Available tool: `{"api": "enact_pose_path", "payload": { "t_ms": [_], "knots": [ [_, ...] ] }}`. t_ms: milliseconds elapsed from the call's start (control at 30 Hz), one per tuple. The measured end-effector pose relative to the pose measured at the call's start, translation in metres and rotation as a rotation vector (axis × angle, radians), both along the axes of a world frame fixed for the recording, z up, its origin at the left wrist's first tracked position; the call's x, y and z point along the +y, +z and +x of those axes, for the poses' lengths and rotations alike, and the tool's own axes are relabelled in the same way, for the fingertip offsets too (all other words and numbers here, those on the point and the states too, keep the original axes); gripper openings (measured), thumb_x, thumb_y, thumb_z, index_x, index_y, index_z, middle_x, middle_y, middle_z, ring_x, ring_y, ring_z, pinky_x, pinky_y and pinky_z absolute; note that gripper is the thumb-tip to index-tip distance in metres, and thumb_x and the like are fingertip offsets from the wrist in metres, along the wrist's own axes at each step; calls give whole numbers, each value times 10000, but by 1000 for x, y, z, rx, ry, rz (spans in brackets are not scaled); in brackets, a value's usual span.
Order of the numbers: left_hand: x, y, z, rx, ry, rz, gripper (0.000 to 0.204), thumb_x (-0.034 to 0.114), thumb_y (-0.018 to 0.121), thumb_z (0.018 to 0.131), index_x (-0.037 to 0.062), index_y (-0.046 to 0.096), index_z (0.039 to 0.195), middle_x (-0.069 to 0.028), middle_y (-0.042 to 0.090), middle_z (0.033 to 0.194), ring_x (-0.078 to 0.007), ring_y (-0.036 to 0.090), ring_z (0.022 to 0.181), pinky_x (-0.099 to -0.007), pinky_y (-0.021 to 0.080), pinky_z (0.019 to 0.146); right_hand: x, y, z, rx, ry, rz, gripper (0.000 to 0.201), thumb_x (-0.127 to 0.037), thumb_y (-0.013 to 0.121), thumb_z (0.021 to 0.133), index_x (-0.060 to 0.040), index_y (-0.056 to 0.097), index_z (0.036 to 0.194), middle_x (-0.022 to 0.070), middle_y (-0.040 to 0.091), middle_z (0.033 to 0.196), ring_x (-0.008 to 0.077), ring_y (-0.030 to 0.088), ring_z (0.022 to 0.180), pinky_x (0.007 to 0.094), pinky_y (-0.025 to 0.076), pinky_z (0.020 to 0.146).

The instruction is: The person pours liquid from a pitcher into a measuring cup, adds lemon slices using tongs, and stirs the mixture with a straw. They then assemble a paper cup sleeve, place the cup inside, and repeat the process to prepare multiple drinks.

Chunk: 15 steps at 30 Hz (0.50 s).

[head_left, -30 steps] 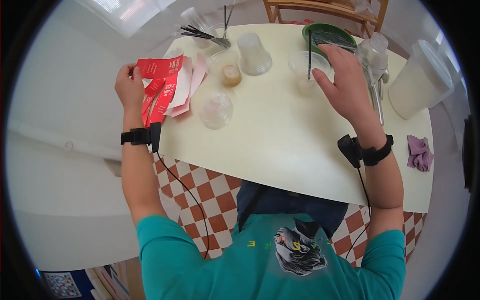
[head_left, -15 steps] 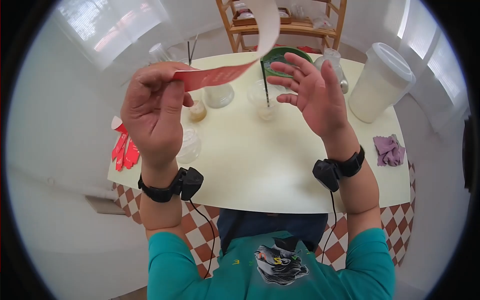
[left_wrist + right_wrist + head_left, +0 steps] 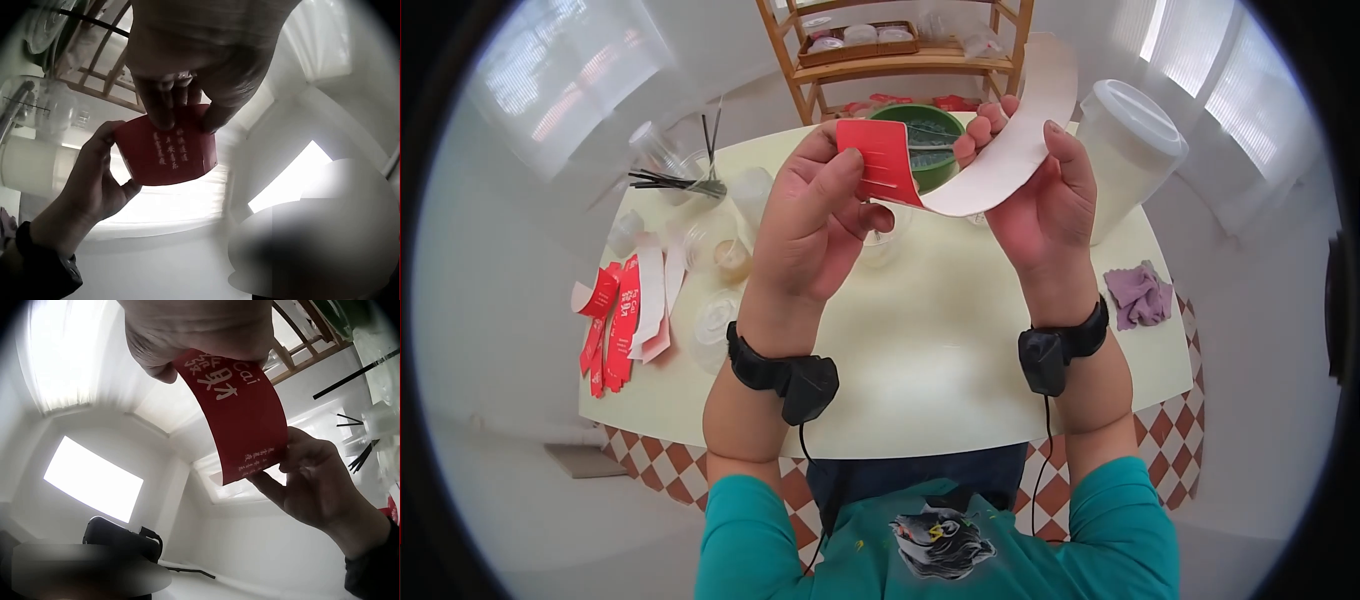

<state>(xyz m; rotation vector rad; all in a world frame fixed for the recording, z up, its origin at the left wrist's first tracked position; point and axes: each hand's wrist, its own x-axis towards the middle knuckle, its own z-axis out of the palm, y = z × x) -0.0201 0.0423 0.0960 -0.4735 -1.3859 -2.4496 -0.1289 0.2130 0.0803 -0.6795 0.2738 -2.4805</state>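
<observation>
A curved paper cup sleeve (image 3: 1010,160), red with pale lettering outside and white inside, is held up over the table in the head view. My left hand (image 3: 800,220) pinches its red end between thumb and fingers. At the other end my right hand (image 3: 1045,215) holds the strip, its thumb on one side and fingertips on the other. The left wrist view shows the printed red face of the sleeve (image 3: 169,153) spanning both hands. Below and behind the hands, a clear cup (image 3: 882,245) is partly hidden.
More red and white sleeves (image 3: 625,320) lie at the table's left. Near them are a clear lid (image 3: 716,325), a cup with brown contents (image 3: 732,258) and black straws (image 3: 670,183). A green bowl (image 3: 935,172), lidded pitcher (image 3: 1135,165) and purple cloth (image 3: 1138,295) stand farther back and right.
My left hand has brought a sleeve from the pile at left up to the middle. My right hand has left the area by the cup and straw and now holds the sleeve's other end.
</observation>
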Motion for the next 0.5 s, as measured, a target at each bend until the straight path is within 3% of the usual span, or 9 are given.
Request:
{"api": "enact_pose_path", "payload": {
  "t_ms": [100,167,233,267,300,333,367,433,500],
  "knots": [
    [0,-3,-3,-6,-150,54,214,227,471,990,37,528,1070,-101,610,971,-175,636,870,-224,514,609,-3,4,3,47,-142,18,299,-144,577,884,-26,483,1142,149,584,1067,280,581,1033,433,462,982],
    [0,-5,-7,-36,-156,86,192,208,490,982,33,534,1046,-92,616,956,-160,633,859,-223,516,628,-5,6,7,72,-201,57,303,-141,577,886,-31,480,1151,144,580,1083,277,576,1041,435,449,1003],
    [-5,-7,-7,-68,-152,121,171,189,508,974,29,541,1023,-84,622,942,-146,630,847,-222,518,646,-6,8,11,207,-320,186,449,-293,618,883,-41,447,1214,125,564,1108,253,556,1039,426,445,982],
    [-10,-6,-5,-95,-64,-11,160,170,540,956,21,549,1014,-74,628,929,-129,627,831,-222,519,659,-5,6,7,212,-315,196,449,-293,618,883,-41,447,1214,125,564,1108,253,556,1039,426,445,982],
    [-15,-3,-4,-120,23,-144,153,150,571,938,12,556,1005,-65,634,916,-111,624,816,-222,520,672,-2,2,-1,311,-231,137,560,-401,611,869,-42,417,1252,115,562,1098,239,548,1030,415,445,962],
    [-16,-1,-3,-120,30,-133,153,150,571,938,12,556,1005,-65,634,916,-111,624,816,-222,520,672,-2,0,-4,405,-141,77,675,-509,605,854,-42,386,1290,105,560,1089,226,539,1021,404,445,941],
    [-17,2,-1,-125,74,-175,169,149,618,906,13,576,997,-42,631,863,-84,600,737,-212,482,603,-4,-2,-4,405,-132,86,675,-509,605,854,-42,386,1290,105,560,1089,226,539,1021,404,445,941],
    [-20,5,1,-126,121,-211,191,149,665,874,13,596,989,-18,629,810,-57,575,658,-201,445,533,-12,-2,3,542,-233,141,978,-802,584,678,-39,438,1270,90,511,1056,230,524,936,417,411,937],
    [-21,7,1,-99,214,-381,189,137,672,857,12,603,981,-8,621,782,-45,550,630,-191,412,516,-13,6,22,520,-252,195,988,-829,529,699,-24,437,1265,60,498,973,204,497,874,375,406,900]
  ]
}}
